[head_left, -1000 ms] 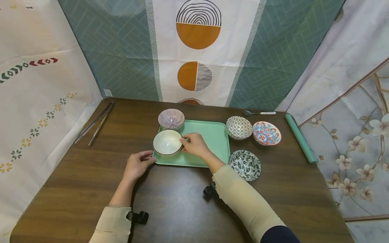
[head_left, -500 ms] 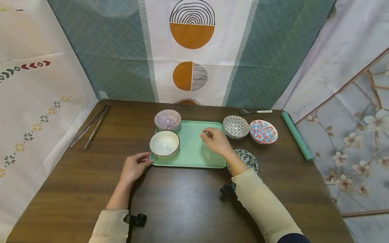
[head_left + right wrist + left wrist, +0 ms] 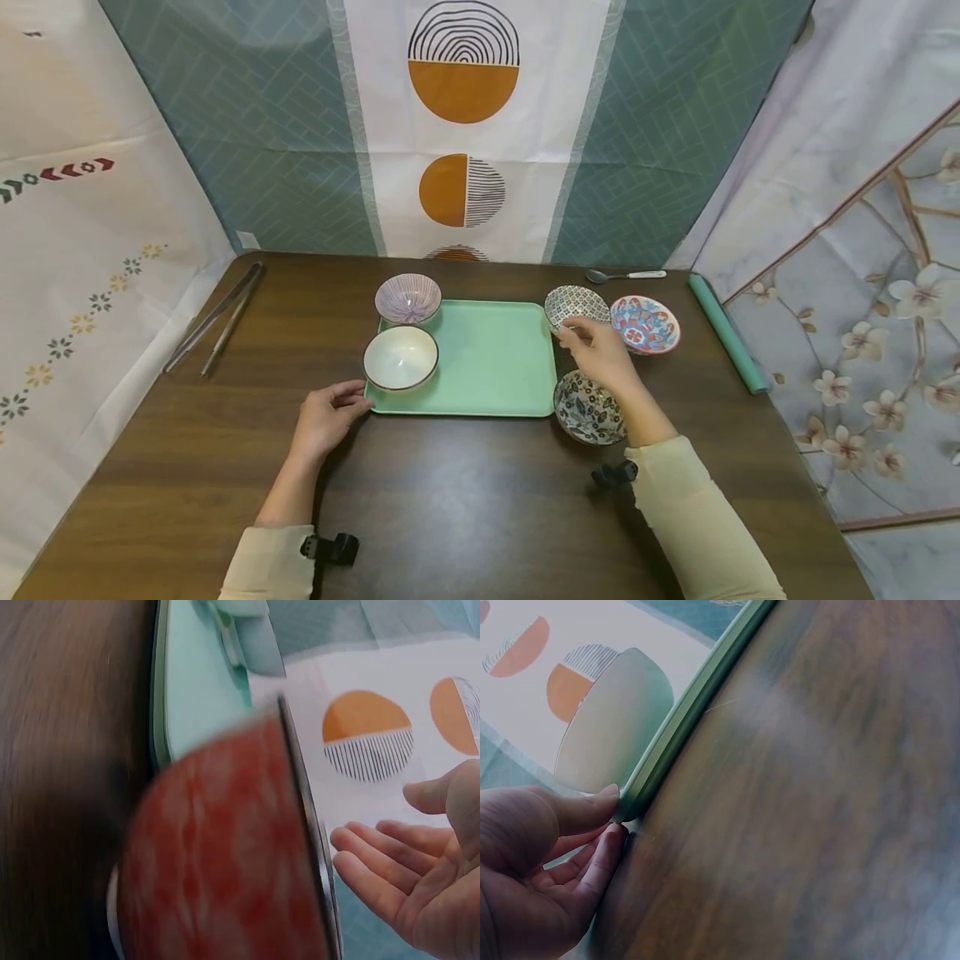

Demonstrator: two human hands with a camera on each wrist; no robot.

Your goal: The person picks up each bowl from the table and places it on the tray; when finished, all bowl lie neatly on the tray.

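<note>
My left hand pinches the near left corner of the mint-green tray; in the left wrist view the thumb lies on its rim. A white bowl with a dark rim stands on the tray's left side, and a purple-striped bowl is behind it. Over the tray's right side, my right hand hovers between a small-patterned bowl and a black-and-white floral bowl. The right wrist view shows that hand with thumb and fingers apart, holding nothing, beyond a blurred red-patterned bowl side.
A red-and-blue patterned bowl is to the right. Behind it lies a spoon, and a green roll is at the table's right edge. Metal tongs lie at the far left of the brown table.
My right hand has let go of the white bowl's rim and moved right across the tray to the bowls beyond it. My left hand keeps its place at the tray corner. The head view has shifted slightly.
</note>
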